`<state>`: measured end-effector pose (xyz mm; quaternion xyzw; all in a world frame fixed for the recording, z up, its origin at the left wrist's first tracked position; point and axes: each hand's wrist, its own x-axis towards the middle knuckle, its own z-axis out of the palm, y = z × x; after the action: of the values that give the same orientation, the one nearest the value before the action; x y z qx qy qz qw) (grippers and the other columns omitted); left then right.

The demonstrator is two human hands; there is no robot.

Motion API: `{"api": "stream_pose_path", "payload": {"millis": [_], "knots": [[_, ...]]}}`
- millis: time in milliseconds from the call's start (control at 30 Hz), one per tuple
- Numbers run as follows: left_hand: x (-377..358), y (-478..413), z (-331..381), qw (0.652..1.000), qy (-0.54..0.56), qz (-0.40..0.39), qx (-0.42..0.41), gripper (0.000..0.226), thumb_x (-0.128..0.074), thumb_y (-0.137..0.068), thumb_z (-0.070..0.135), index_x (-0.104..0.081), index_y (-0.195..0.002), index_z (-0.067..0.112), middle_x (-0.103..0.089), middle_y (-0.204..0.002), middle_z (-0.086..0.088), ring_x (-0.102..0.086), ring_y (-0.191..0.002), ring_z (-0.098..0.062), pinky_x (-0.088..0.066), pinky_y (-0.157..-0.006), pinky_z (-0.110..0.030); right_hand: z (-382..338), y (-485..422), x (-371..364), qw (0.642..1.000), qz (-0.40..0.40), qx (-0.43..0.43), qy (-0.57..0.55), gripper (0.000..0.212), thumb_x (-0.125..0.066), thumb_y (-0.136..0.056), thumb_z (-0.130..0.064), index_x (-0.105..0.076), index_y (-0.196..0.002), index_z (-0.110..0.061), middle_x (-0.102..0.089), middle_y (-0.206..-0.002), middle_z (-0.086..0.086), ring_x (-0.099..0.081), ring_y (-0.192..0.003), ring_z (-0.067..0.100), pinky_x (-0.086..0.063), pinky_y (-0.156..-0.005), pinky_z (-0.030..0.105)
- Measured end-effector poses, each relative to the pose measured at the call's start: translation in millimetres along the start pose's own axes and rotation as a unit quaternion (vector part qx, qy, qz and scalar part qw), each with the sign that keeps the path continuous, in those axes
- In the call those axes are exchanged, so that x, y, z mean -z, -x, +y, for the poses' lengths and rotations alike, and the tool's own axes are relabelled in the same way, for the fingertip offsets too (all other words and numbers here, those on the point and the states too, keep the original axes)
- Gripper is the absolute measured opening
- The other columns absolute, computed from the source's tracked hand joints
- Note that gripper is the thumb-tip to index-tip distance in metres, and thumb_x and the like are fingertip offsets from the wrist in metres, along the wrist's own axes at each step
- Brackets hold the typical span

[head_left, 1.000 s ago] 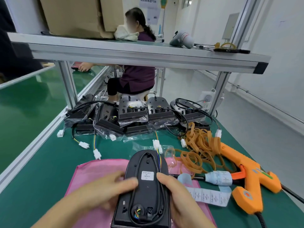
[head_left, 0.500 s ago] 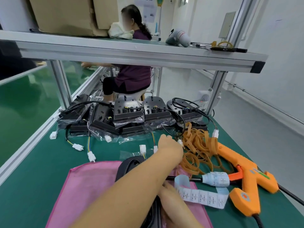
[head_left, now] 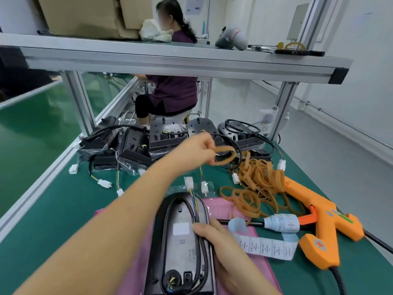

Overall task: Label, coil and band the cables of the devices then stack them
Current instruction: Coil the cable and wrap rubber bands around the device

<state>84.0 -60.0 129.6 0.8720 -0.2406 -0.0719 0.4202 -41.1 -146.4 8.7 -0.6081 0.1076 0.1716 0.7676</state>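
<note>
A person sits at a green counter (head_left: 53, 209), seen from a head-worn camera looking down. The landmark is a black device (head_left: 182, 241) lying back-up on a pink cloth (head_left: 219, 207) directly in front of the person. Its black cable (head_left: 167, 220) is coiled in a long loop on the device's back, and a white label (head_left: 181, 228) sits at the centre of that back.

The right hand (head_left: 225, 252) holds the device's right edge, its grip clamped there with the thumb pressing the coiled cable down. The left hand (head_left: 197, 150) reaches beyond the device, its grip pinched on one tan rubber band (head_left: 225, 155) held in the air. A loose pile of rubber bands (head_left: 259, 182) lies beyond and to the right of the device. An orange glue gun (head_left: 319, 226) and a strip of labels (head_left: 268, 248) lie to the device's right. More devices (head_left: 165, 139) with loose cables stand in a row well beyond it.

The step in hand appears to be banding: labelling and coiling look done for this unit. The next move likely calls for bringing the band to the device and stretching it over the coil while the thumb keeps the loop from springing loose.
</note>
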Motion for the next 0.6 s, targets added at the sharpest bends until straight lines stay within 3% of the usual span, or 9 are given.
{"api": "stream_pose_path", "payload": {"millis": [67, 133, 233, 367, 500, 600], "knots": [[30, 8, -18, 0.993, 0.108, 0.051, 0.001, 0.017, -0.055, -0.085, -0.001, -0.054, -0.083, 0.016, -0.070, -0.066, 0.001, -0.063, -0.068, -0.017, -0.052, -0.067, -0.026, 10, 19, 0, 0.997, -0.048, 0.035, -0.055, 0.053, -0.078, -0.060, -0.029, -0.068, -0.111, -0.019, -0.071, -0.111, 0.012, -0.068, -0.103, 0.029, -0.052, -0.091, 0.043], [53, 16, -43, 0.981, 0.182, 0.064, 0.014, 0.020, -0.051, -0.088, -0.007, -0.050, -0.082, 0.012, -0.068, -0.061, -0.002, -0.068, -0.071, -0.019, -0.055, -0.068, -0.026, 1, 28, 4, 0.995, -0.071, 0.071, -0.017, 0.055, -0.076, -0.061, -0.028, -0.066, -0.115, -0.020, -0.070, -0.114, 0.012, -0.066, -0.106, 0.029, -0.052, -0.091, 0.042], [66, 35, -75, 0.982, 0.178, 0.005, 0.065, 0.016, -0.052, -0.090, -0.005, -0.051, -0.085, 0.010, -0.066, -0.067, -0.007, -0.066, -0.068, -0.019, -0.054, -0.068, -0.031, -8, 36, -6, 0.988, -0.130, 0.085, 0.001, 0.058, -0.071, -0.064, -0.023, -0.062, -0.121, -0.020, -0.068, -0.117, 0.010, -0.066, -0.104, 0.024, -0.053, -0.080, 0.031], [45, 56, -87, 0.963, 0.225, -0.094, 0.113, 0.012, -0.060, -0.084, 0.001, -0.052, -0.084, 0.010, -0.063, -0.069, -0.016, -0.060, -0.066, -0.024, -0.047, -0.064, -0.029, -19, 38, -15, 0.983, -0.150, 0.091, 0.052, 0.074, -0.072, -0.063, -0.022, -0.048, -0.133, -0.022, -0.066, -0.122, 0.002, -0.065, -0.109, 0.020, -0.053, -0.086, 0.031], [28, 62, -88, 0.980, 0.159, -0.058, 0.107, 0.015, -0.071, -0.069, 0.025, -0.059, -0.068, 0.018, -0.065, -0.071, -0.017, -0.050, -0.071, -0.027, -0.037, -0.072, -0.042, -20, 33, -15, 0.984, -0.154, 0.053, 0.075, 0.105, -0.073, -0.060, -0.026, -0.017, -0.149, -0.031, -0.066, -0.103, -0.035, -0.066, -0.100, -0.003, -0.054, -0.077, 0.018], [26, 68, -83, 0.973, 0.190, -0.071, 0.106, 0.017, -0.078, -0.066, 0.029, -0.063, -0.064, 0.022, -0.067, -0.068, -0.010, -0.049, -0.073, -0.026, -0.036, -0.074, -0.041, -18, 29, -12, 0.984, -0.165, 0.039, 0.058, 0.107, -0.073, -0.061, -0.021, -0.014, -0.150, -0.031, -0.068, -0.109, -0.027, -0.067, -0.102, 0.006, -0.054, -0.075, 0.020]]}}
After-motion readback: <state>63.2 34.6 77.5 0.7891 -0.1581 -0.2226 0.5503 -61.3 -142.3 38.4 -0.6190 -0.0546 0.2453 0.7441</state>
